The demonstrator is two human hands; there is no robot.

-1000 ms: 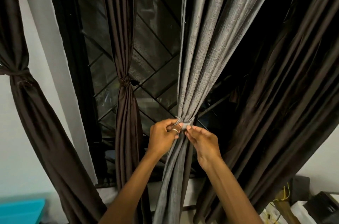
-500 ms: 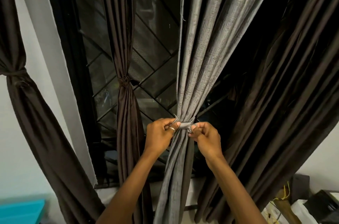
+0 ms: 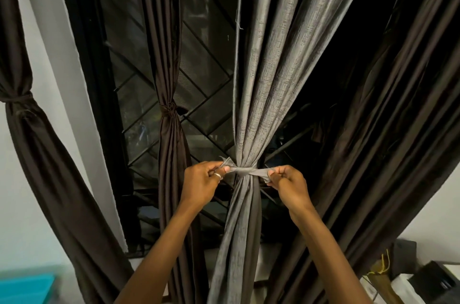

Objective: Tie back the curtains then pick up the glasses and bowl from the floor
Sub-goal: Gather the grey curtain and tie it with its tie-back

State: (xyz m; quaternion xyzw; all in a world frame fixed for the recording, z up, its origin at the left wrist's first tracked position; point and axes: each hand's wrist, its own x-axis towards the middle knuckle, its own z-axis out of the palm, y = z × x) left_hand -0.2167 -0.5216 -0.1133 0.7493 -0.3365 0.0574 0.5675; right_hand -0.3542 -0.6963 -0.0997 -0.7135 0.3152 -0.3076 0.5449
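Left hand point(image 3: 202, 183) and right hand point(image 3: 290, 183) each pinch 1 end of the thin grey fabric tie point(image 3: 245, 171), fingers clamped on it, cinching the gathered grey woven curtain point(image 3: 268, 79) before the dark grilled window's point(image 3: 204, 60) middle. An uneven pull could slip an end free, loosening the knot.

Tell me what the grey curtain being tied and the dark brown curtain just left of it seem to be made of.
The grey curtain looks like matte woven cloth, perhaps linen-like: a slubby crosshatch weave shows. Its tie band, pinched by the left hand and right hand, seems the same cloth. The dark brown curtain looks smoother, satin-like: its folds carry a soft sheen.
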